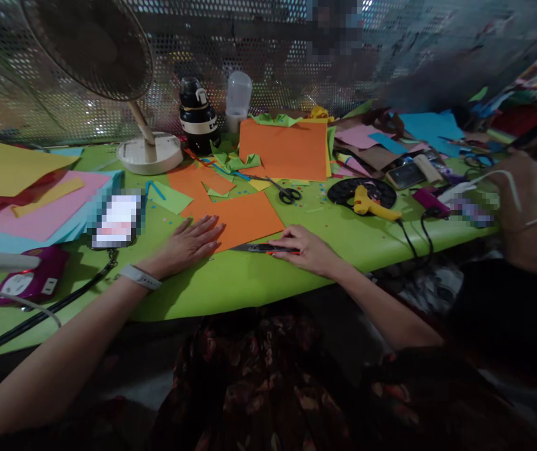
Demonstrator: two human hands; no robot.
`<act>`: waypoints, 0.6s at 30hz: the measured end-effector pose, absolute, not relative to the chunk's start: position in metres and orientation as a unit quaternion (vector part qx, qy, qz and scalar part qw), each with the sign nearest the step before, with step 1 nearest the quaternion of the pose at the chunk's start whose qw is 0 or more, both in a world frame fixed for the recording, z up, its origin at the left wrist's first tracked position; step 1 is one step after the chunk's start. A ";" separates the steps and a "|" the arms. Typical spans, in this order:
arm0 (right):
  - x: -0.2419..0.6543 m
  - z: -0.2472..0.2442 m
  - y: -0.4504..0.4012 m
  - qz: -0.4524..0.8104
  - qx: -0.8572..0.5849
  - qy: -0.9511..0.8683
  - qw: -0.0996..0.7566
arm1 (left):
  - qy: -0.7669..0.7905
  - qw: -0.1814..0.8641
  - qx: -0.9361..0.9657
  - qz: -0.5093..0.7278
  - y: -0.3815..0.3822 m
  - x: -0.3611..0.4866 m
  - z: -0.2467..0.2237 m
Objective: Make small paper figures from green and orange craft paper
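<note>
My left hand (185,245) lies flat with fingers spread, pressing the left end of an orange paper sheet (249,219) on the green tabletop. Closed around the handle of a dark, pointed cutting tool (255,248) is my right hand (306,252). Some orange shows on that handle, and the blade points left along the sheet's near edge. Whether it is a knife or scissors, I cannot tell. Black-handled scissors (289,195) rest just beyond the sheet. More orange paper pieces and a green sheet (177,199) lie behind my left hand.
A fan (148,156), a black bottle (199,122) and stacked orange sheets (284,150) stand or lie at the back. On the right are a yellow glue gun (371,207) and another person's hand (517,178). A phone (118,219) and purple power socket (33,275) are left.
</note>
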State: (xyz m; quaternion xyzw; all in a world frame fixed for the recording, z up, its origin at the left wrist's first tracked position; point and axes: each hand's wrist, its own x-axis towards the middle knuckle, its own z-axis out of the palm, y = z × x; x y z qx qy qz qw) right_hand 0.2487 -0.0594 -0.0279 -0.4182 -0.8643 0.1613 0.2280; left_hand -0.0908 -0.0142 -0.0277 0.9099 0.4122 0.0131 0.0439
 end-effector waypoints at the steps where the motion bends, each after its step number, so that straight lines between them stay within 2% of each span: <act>1: 0.247 -0.028 -0.059 0.157 -0.419 -0.865 0.228 | 0.412 0.044 0.910 0.016 -0.014 -0.091 -0.028; 18: 0.221 -0.025 -0.062 0.139 -0.417 -0.870 0.222 | 0.404 0.065 0.912 0.018 -0.009 -0.095 -0.028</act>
